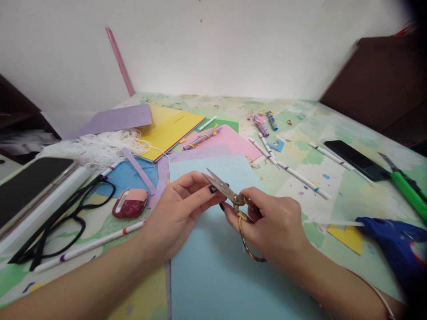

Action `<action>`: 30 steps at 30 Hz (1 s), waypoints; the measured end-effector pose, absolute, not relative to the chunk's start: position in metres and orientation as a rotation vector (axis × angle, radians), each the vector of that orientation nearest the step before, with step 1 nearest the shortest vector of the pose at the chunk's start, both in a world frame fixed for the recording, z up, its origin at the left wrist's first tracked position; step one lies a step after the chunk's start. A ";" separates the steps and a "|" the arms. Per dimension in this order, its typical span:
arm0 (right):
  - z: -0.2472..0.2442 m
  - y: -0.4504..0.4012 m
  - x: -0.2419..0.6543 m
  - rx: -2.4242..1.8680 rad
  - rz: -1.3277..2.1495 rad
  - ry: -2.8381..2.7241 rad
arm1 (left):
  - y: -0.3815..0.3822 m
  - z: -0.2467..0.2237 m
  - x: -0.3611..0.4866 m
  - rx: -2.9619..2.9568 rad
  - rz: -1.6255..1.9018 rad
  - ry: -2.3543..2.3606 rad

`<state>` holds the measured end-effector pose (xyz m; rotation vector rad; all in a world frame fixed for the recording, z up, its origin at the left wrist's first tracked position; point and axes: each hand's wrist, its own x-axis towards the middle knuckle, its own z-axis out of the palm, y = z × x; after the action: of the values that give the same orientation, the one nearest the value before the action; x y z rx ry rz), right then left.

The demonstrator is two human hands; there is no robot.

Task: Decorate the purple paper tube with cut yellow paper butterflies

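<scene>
Small scissors with gold-toned loop handles [244, 218] are in my right hand [275, 220], whose fingers are closed through and around the loops. Their blades are slightly apart and point up and to the left. My left hand [182, 211] is pinched beside the blades, its fingertips touching or nearly touching them. Whatever it may hold is too small or hidden to make out. Both hands are above a light blue sheet of paper [213, 275].
At left lie black glasses [45, 240], an earbud case [130, 203], a phone [33, 186] and white string [100, 149]. Yellow paper [170, 129] and a rolled purple paper [202, 138] lie behind. To the right are a blue glue gun [393, 240], green cutter [408, 193] and another phone [355, 160].
</scene>
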<state>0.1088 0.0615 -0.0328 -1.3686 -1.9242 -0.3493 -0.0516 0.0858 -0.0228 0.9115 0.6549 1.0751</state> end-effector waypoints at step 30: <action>-0.029 0.060 0.112 -1.345 -0.349 -1.936 | 0.090 -0.019 -0.056 1.044 1.104 0.651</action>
<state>0.1116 0.0599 -0.0291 -1.3453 -1.9359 -0.3485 -0.0558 0.0896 -0.0192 1.0438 0.6510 1.1035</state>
